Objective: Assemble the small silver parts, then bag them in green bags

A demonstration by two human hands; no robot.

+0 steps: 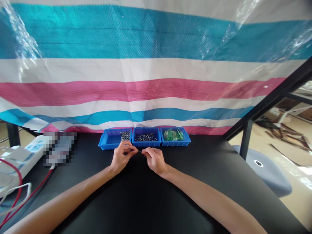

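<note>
My left hand (122, 157) and my right hand (154, 160) meet fingertip to fingertip above the black table, just in front of the blue bins. Between their pinched fingers a small, thin dark piece (139, 151) shows, too small to name; both hands seem to grip it. Behind my left hand is the left blue bin (107, 138), with round metal parts (125, 136) at its right end. The middle blue bin (159, 143) holds many short dark metal pins (147, 137). In the right blue bin (186, 142) lie green and clear plastic pieces (173, 134).
On the left of the black table (195, 182) are a white power strip (31, 152), a blurred-out device (60, 148) and a red cable (39, 185). A striped sheet (156, 68) hangs behind the bins. A grey stool (265, 172) stands beyond the right edge, near a black frame (246, 139).
</note>
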